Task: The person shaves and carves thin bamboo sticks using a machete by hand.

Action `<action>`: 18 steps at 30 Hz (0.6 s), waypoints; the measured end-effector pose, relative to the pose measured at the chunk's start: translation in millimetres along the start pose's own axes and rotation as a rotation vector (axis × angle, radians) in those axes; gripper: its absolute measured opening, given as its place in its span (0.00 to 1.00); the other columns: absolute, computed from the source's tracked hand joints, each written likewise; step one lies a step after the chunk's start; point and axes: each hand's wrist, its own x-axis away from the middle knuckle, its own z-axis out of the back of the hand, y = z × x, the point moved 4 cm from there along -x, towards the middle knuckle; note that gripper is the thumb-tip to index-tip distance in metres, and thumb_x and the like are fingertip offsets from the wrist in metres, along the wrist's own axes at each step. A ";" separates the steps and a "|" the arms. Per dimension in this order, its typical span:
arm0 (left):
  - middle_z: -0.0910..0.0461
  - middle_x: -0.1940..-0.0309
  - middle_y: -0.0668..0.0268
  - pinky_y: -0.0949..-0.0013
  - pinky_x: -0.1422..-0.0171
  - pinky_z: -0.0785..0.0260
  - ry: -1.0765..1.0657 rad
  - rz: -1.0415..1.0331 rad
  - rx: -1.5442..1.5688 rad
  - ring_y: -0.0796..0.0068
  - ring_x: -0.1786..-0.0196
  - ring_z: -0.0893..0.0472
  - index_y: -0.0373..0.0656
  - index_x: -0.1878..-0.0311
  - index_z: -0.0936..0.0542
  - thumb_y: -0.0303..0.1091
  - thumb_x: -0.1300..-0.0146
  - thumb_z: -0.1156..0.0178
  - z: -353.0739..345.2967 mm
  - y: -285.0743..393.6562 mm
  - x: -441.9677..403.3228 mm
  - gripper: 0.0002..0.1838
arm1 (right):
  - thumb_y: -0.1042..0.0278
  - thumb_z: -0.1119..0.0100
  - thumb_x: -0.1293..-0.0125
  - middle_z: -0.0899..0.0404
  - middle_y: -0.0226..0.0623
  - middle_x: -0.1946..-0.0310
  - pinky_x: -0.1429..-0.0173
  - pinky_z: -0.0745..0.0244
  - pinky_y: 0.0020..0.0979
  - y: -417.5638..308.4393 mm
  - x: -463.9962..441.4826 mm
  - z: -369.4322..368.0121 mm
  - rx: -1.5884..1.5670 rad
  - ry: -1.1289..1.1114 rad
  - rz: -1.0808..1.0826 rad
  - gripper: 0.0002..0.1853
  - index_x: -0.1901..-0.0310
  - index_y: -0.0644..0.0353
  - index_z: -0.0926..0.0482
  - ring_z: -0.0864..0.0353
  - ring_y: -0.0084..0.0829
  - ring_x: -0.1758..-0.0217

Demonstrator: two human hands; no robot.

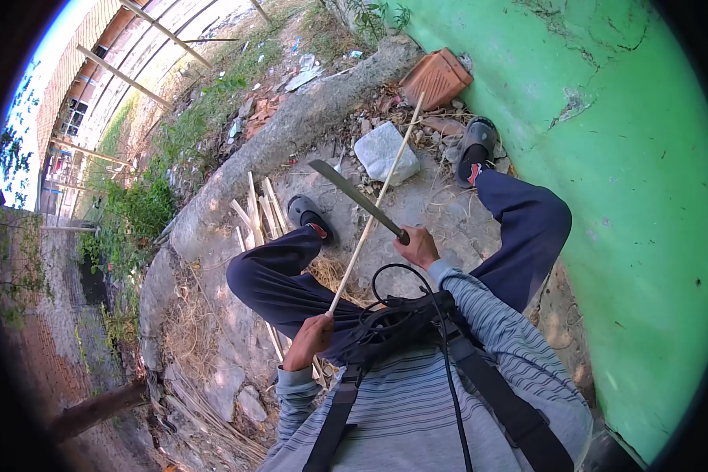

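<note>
My left hand (308,342) is closed round the near end of a long, thin bamboo strip (405,141), which slants away from me between my legs. In my right hand (418,248) is the handle of a machete (350,191), its dark blade pointing forward and left. Blade and strip cross in view; I cannot tell whether they touch. A pale stone block (387,153) lies on the ground under the strip's far part. Beside my left shoe, several split bamboo pieces (257,211) lie in a loose pile, partly hidden by my left leg.
A green wall (621,236) rises close on my right, with an orange-brown hollow brick (436,77) at its foot. A raised concrete edge (291,118) curves ahead and to the left. Plants (138,212) grow beyond it. A black cable (453,370) hangs over my lap.
</note>
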 end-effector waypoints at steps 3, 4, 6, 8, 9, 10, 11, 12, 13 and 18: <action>0.39 0.81 0.79 0.72 0.76 0.50 0.195 -0.173 -0.346 0.86 0.80 0.39 0.46 0.71 0.30 0.49 0.19 0.48 -11.8 20.8 -4.0 0.23 | 0.55 0.32 0.40 0.16 0.45 0.74 0.61 0.19 0.51 -28.2 15.4 -5.3 0.028 -0.123 0.139 0.12 0.61 0.53 0.17 0.14 0.54 0.66; 0.30 0.84 0.68 0.62 0.75 0.42 0.310 -0.403 -0.603 0.69 0.82 0.30 0.40 0.72 0.27 0.45 0.20 0.47 -8.9 24.9 -14.8 0.23 | 0.55 0.32 0.40 0.16 0.45 0.74 0.61 0.19 0.51 -34.8 18.3 -5.2 0.028 -0.127 0.143 0.12 0.61 0.53 0.17 0.14 0.54 0.66; 0.26 0.82 0.59 0.55 0.73 0.40 0.448 -0.487 -0.777 0.57 0.80 0.27 0.38 0.71 0.26 0.43 0.21 0.46 -25.9 39.1 -12.8 0.22 | 0.55 0.31 0.41 0.17 0.45 0.74 0.61 0.21 0.50 -48.3 25.6 -5.0 0.110 -0.160 0.204 0.12 0.60 0.52 0.17 0.14 0.53 0.67; 0.19 0.74 0.42 0.41 0.65 0.33 0.620 -0.518 -0.968 0.34 0.68 0.20 0.37 0.66 0.21 0.38 0.24 0.44 -45.5 53.3 -14.0 0.16 | 0.55 0.30 0.41 0.16 0.45 0.74 0.61 0.20 0.51 -51.7 29.6 -8.8 0.120 -0.178 0.198 0.13 0.60 0.51 0.17 0.14 0.54 0.66; 0.19 0.74 0.42 0.41 0.65 0.33 0.623 -0.519 -0.967 0.34 0.68 0.20 0.37 0.66 0.21 0.38 0.24 0.44 -49.7 51.9 -20.2 0.16 | 0.54 0.30 0.41 0.16 0.46 0.74 0.61 0.20 0.52 -53.6 30.2 -9.7 0.131 -0.196 0.186 0.13 0.59 0.50 0.16 0.14 0.54 0.65; 0.19 0.73 0.42 0.40 0.64 0.32 0.673 -0.544 -1.038 0.34 0.67 0.19 0.38 0.65 0.22 0.39 0.24 0.44 -52.5 50.0 -26.9 0.15 | 0.54 0.30 0.41 0.16 0.46 0.74 0.61 0.20 0.52 -55.4 30.0 -9.2 0.131 -0.197 0.187 0.13 0.59 0.50 0.16 0.14 0.54 0.65; 0.18 0.72 0.42 0.39 0.62 0.30 0.720 -0.568 -1.109 0.34 0.66 0.18 0.38 0.63 0.22 0.40 0.24 0.44 -54.9 49.4 -30.9 0.15 | 0.54 0.30 0.41 0.16 0.46 0.73 0.60 0.20 0.52 -57.0 30.9 -8.5 0.132 -0.203 0.195 0.13 0.59 0.50 0.16 0.13 0.55 0.65; 0.18 0.72 0.41 0.38 0.61 0.28 0.728 -0.549 -1.140 0.34 0.65 0.18 0.38 0.61 0.23 0.40 0.25 0.44 -56.8 51.8 -33.8 0.13 | 0.54 0.30 0.41 0.16 0.47 0.73 0.60 0.20 0.53 -57.3 32.3 -8.7 0.131 -0.208 0.201 0.12 0.59 0.50 0.16 0.13 0.55 0.65; 0.18 0.72 0.41 0.38 0.61 0.28 0.726 -0.549 -1.140 0.34 0.65 0.18 0.38 0.61 0.23 0.40 0.25 0.44 -54.6 53.8 -39.6 0.13 | 0.54 0.30 0.41 0.16 0.47 0.73 0.60 0.20 0.53 -56.0 31.9 -9.3 0.132 -0.207 0.199 0.12 0.59 0.50 0.16 0.13 0.55 0.65; 0.18 0.69 0.41 0.36 0.59 0.28 0.578 -0.635 -1.159 0.34 0.63 0.18 0.38 0.62 0.23 0.38 0.26 0.44 -46.0 57.3 -64.0 0.13 | 0.54 0.31 0.41 0.15 0.46 0.72 0.60 0.19 0.51 -41.3 27.5 -17.5 0.129 -0.256 0.099 0.12 0.61 0.51 0.16 0.14 0.56 0.64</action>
